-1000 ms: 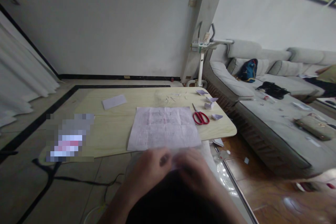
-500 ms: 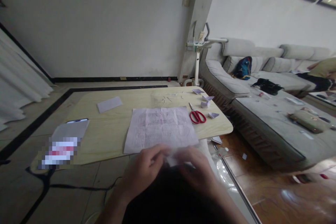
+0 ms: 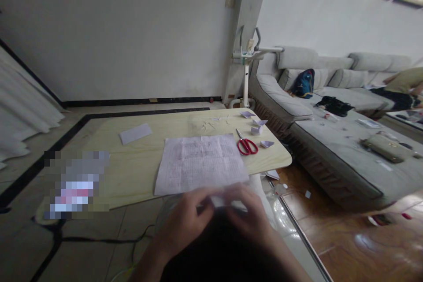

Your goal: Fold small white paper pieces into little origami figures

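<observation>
A small paper piece [image 3: 218, 202], partly hidden and blurred, is located between the two hands at the near side of the tabletop [image 3: 128, 174]. The left hand [image 3: 191, 212], at 9 o'clock, and the right hand [image 3: 249, 211], at 3 o'clock, each hold it in a narrow grip with bent fingers. A printed sheet [image 3: 201, 165] lies flat at 12 o'clock; thin paper strips [image 3: 211, 124] lie beyond it. Red-handled scissors [image 3: 247, 146] lie at 1 o'clock, beside four folded paper shapes [image 3: 267, 144]. A blank slip [image 3: 135, 133] lies at 10 o'clock.
</observation>
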`<state>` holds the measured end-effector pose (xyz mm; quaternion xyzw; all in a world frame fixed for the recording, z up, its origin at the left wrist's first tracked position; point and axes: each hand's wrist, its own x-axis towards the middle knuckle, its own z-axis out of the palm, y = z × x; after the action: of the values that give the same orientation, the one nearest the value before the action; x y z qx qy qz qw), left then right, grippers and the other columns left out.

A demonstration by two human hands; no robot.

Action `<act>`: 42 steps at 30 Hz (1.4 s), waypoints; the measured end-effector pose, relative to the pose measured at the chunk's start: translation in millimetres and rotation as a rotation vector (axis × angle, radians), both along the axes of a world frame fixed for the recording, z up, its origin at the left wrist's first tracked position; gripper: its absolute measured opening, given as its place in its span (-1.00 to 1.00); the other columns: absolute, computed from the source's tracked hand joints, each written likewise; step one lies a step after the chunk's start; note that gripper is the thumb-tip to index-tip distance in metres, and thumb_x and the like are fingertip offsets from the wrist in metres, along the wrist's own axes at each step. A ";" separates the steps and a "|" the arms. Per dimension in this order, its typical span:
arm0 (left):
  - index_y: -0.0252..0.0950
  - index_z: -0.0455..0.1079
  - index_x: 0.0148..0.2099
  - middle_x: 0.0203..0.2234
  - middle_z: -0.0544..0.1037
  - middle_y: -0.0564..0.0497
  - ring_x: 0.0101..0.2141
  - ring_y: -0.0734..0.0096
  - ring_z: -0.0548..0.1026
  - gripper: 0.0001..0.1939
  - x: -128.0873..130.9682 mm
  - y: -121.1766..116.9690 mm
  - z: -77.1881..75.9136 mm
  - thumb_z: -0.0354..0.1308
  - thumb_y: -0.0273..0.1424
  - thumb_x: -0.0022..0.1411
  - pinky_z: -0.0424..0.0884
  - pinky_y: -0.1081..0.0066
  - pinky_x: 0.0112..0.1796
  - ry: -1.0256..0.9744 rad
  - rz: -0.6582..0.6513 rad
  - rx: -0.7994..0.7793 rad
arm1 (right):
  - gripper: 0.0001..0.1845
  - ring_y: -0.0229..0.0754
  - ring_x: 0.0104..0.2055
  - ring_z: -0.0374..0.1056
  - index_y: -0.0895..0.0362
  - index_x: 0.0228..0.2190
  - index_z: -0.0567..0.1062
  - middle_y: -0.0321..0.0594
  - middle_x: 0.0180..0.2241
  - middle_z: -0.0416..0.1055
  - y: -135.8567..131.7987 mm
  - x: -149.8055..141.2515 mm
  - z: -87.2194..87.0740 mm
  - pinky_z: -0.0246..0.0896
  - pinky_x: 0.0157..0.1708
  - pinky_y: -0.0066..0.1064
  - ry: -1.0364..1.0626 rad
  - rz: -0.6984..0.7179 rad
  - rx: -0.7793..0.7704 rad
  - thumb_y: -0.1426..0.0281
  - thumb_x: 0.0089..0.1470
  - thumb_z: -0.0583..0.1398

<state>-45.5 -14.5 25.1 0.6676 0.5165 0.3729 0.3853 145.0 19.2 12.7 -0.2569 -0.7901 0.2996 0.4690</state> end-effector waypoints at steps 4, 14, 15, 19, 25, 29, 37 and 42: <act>-0.17 0.51 -0.03 -0.26 0.61 0.04 -0.23 0.31 0.53 -0.65 0.8 -1.2 -1.1 0.10 -0.55 0.18 0.44 0.34 -0.13 0.016 0.023 -0.019 | -0.82 -0.16 -0.30 0.39 0.08 -0.34 0.45 -0.21 -0.35 0.45 -0.2 0.4 -1.0 0.35 -0.32 -0.37 0.000 -0.028 -0.022 0.60 0.04 0.21; -0.21 0.51 -0.25 -0.38 0.59 0.08 -0.32 0.34 0.52 -0.87 3.1 2.2 -5.6 0.13 -0.38 0.30 0.40 0.44 -0.28 -0.020 0.072 0.007 | -0.70 -0.14 -0.25 0.36 0.06 -0.15 0.44 -0.21 -0.29 0.42 -2.3 0.5 -1.6 0.33 -0.25 -0.33 0.007 -0.111 -0.095 0.49 0.03 0.28; -0.22 0.50 -0.29 -0.42 0.58 0.08 -0.36 0.35 0.51 -0.85 4.2 2.2 -5.4 0.11 -0.36 0.31 0.39 0.45 -0.32 -0.011 0.085 0.008 | -0.67 -0.14 -0.27 0.36 0.06 -0.12 0.44 -0.23 -0.31 0.42 -2.1 0.3 -2.7 0.32 -0.25 -0.33 -0.007 -0.133 -0.140 0.46 0.03 0.29; -0.24 0.46 -0.31 -0.46 0.55 0.10 -0.39 0.38 0.49 -0.82 8.6 1.3 -5.2 0.08 -0.36 0.32 0.36 0.48 -0.37 -0.017 0.079 -0.015 | -0.92 -0.20 -0.37 0.34 0.12 -0.35 0.50 -0.30 -0.46 0.41 0.1 -3.0 -8.0 0.28 -0.32 -0.39 -0.037 -0.131 -0.343 0.36 0.12 0.24; -0.25 0.42 -0.34 -0.50 0.52 0.10 -0.42 0.39 0.50 -0.72 11.7 2.8 -9.8 0.01 -0.27 0.38 0.36 0.48 -0.39 -0.049 0.098 -0.076 | -0.67 -0.25 -0.48 0.25 0.15 -0.54 0.40 -0.34 -0.57 0.33 1.7 -8.9 -13.7 0.19 -0.46 -0.45 0.040 -0.139 -0.481 0.20 0.14 0.21; -0.26 0.39 -0.38 -0.53 0.50 0.09 -0.44 0.39 0.48 -0.68 12.4 3.7 -8.6 -0.01 -0.25 0.38 0.34 0.48 -0.41 -0.039 0.089 -0.074 | -0.64 -0.26 -0.48 0.27 0.15 -0.51 0.41 -0.33 -0.55 0.36 0.9 -10.1 -13.0 0.20 -0.47 -0.46 0.110 -0.079 -0.576 0.14 0.16 0.21; -0.26 0.43 -0.38 -0.53 0.51 0.09 -0.44 0.40 0.49 -0.71 14.0 4.9 -11.9 0.02 -0.28 0.36 0.36 0.49 -0.39 -0.039 0.093 -0.037 | -0.59 -0.28 -0.53 0.20 0.15 -0.57 0.38 -0.35 -0.60 0.29 3.3 -11.4 -14.0 0.13 -0.51 -0.47 0.067 -0.147 -0.502 0.13 0.18 0.18; -0.25 0.46 -0.31 -0.51 0.56 0.09 -0.44 0.38 0.53 -0.82 17.8 5.0 -16.2 0.12 -0.29 0.29 0.41 0.49 -0.40 -0.088 0.124 -0.072 | -0.62 -0.27 -0.54 0.21 0.14 -0.56 0.39 -0.35 -0.61 0.28 4.1 -10.9 -16.5 0.14 -0.53 -0.46 0.075 -0.173 -0.521 0.16 0.17 0.18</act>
<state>-27.7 -9.5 8.9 0.6029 0.5525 0.4064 0.4075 134.1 23.2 -3.8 -0.4243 -0.6437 0.4606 0.4398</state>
